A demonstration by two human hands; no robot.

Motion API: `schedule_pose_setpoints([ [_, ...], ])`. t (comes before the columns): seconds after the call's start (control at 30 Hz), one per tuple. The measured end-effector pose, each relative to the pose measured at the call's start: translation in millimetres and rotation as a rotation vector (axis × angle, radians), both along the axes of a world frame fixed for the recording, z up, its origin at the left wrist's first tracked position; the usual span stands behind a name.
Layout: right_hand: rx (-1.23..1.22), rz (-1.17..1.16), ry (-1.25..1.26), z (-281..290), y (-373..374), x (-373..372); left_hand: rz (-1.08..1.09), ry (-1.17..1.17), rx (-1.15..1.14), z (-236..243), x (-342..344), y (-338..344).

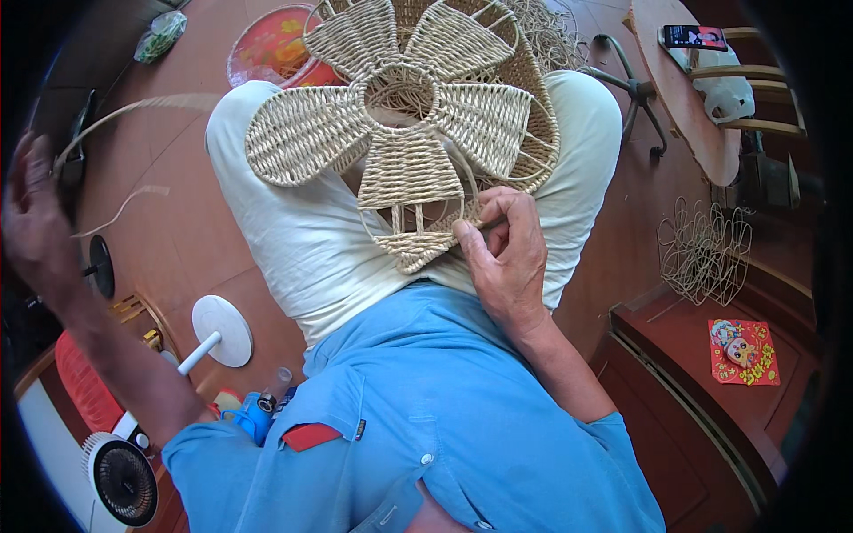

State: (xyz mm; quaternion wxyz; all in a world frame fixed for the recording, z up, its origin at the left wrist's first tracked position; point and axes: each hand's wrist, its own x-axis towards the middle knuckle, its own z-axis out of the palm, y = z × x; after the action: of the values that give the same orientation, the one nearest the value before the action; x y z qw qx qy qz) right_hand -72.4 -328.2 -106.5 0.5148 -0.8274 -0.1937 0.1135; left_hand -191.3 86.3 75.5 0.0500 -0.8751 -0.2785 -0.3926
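Note:
A flower-shaped woven straw piece [411, 173] rests over my lap, with several petals around a round central opening. The petal nearest me has a gap where bare frame rods show, and below it is a woven tip [413, 251]. My right hand [508, 244] is closed, thumb and fingers pinching the edge of the piece at the right of this gap. Far out to the left, my left hand [40, 218] is raised and slightly blurred. A long pale straw strand [120, 114] trails from it, its loose end also showing below the fingers.
Behind the flower piece lies a woven basket [524, 67], with a heap of straw cord [546, 31] beyond. A red patterned basin [271, 44] stands at far left. A small fan [123, 480] and white round-based stand [222, 330] are at lower left; bent wire frames [705, 251] at right.

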Motion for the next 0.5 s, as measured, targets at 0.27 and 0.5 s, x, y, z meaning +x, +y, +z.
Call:
schedule_pose_setpoints([
  [0.27,0.004,-0.005,-0.086,-7.6,-2.4,-2.7,-0.681,0.251,-1.454,-137.2,22.9,-206.1],
  [0.5,-0.089,0.05,-0.109,2.6,-4.8,-0.9,-0.813,0.195,-1.158,-168.9,36.1,-236.4],
])
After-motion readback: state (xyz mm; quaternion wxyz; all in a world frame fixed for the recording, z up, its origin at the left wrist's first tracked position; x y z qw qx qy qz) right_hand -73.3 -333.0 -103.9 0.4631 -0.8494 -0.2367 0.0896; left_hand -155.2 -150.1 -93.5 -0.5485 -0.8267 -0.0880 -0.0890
